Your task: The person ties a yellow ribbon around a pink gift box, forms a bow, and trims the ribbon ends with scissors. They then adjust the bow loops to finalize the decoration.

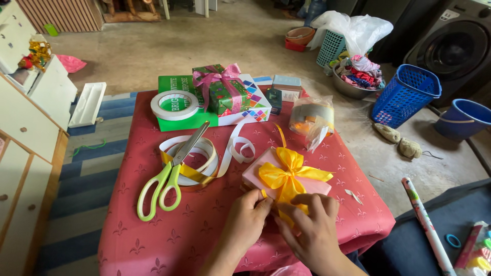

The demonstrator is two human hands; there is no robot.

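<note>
Pinching the yellow bow (pixel 288 176) on the pink box (pixel 255 174) near table centre, the left hand (pixel 244 221) and right hand (pixel 310 227) seem mid-fluffing; next, gentle tugs on the loops (scissors (pixel 171 176) lie left).

Only the two hands and forearms of the person are visible, coming in from the bottom edge of the view. The left hand (pixel 247 219) and the right hand (pixel 310 229) are both bare: no gloves, no rings that can be seen, and no watch or bracelet on the wrists. The forearms are also uncovered as far as the view shows them, so no sleeve appears. The fingernails are short and without visible polish.
</note>
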